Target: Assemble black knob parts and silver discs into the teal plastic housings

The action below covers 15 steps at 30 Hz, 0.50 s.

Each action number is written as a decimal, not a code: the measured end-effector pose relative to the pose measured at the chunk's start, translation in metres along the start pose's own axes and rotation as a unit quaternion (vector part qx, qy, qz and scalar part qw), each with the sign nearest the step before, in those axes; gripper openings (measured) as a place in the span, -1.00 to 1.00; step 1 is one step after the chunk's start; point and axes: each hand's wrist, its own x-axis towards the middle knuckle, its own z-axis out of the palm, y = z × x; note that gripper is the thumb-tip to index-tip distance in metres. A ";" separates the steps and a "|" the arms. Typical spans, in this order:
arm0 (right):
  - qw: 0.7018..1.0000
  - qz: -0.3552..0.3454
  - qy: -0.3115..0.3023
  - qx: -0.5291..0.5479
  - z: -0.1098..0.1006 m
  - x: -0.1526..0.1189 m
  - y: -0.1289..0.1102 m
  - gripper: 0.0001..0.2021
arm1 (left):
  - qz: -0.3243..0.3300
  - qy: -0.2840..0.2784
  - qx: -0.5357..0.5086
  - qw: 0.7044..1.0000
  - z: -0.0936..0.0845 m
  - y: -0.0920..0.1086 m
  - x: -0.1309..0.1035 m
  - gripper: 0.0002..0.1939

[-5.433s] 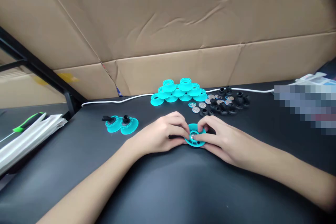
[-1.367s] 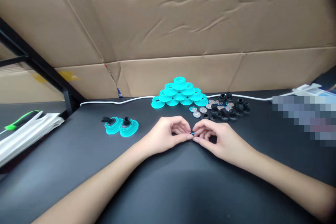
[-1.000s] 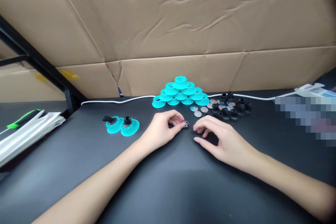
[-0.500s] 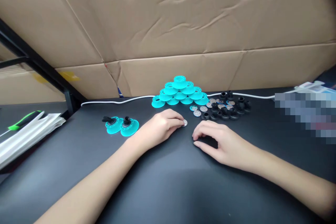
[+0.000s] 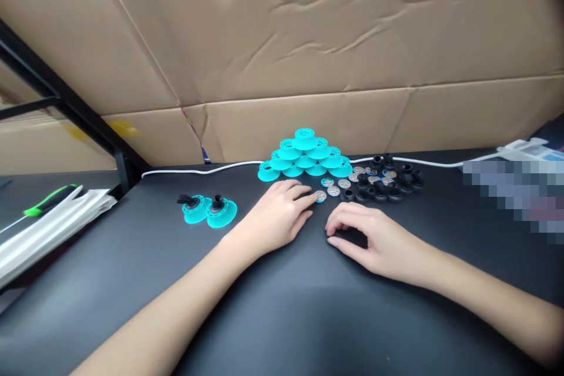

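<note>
My left hand (image 5: 284, 211) lies on the black table with its fingers extended and its thumb apart. Its index fingertip touches the edge of a round silvery disc (image 5: 321, 196). My right hand (image 5: 372, 238) rests on its side to the right. Its fingers are loosely curled, a narrow gap shows between thumb and fingertips, and I see nothing in it. Several more patterned discs (image 5: 344, 184) lie beyond, mixed with black ring-shaped parts (image 5: 395, 190). Behind my left hand stands a stacked pyramid of turquoise flared cups (image 5: 305, 140).
Two turquoise cups fitted with black tops (image 5: 221, 213) sit left of my left forearm. A white cable (image 5: 198, 172) runs along the foot of the cardboard wall (image 5: 308, 41). A green-and-black-handled tool (image 5: 53, 200) and white packets (image 5: 57, 232) lie far left; a clear plastic box (image 5: 529, 148) stands right.
My left hand has moved slightly away from me and right, bringing the disc up beside the others. Its pinch on the disc has loosened. My right hand stays nearly the same.
</note>
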 end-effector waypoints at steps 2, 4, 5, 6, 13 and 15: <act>1.000 -0.002 -0.002 0.001 0.000 0.000 0.000 -0.96 | -0.055 -0.034 0.063 0.996 -0.017 -0.001 -0.012 -0.61; 1.000 -0.003 -0.004 0.004 0.000 -0.001 0.001 -0.96 | -0.152 -0.082 0.143 0.975 -0.035 -0.003 -0.023 -0.62; 1.000 -0.004 -0.007 0.006 0.000 -0.001 0.001 -0.97 | -0.209 -0.113 0.174 0.956 -0.042 -0.003 -0.028 -0.58; 1.000 -0.003 -0.009 0.007 -0.001 -0.002 0.001 -0.97 | -0.280 -0.146 0.195 0.928 -0.049 -0.005 -0.031 -0.49; 1.000 0.000 -0.016 0.005 -0.003 -0.002 -0.001 -0.97 | -0.511 -0.294 0.107 0.801 -0.071 -0.026 -0.029 -0.16; 1.000 -0.001 -0.019 0.004 -0.003 -0.002 -0.001 -0.97 | -0.484 -0.324 0.090 0.808 -0.074 -0.029 -0.026 -0.21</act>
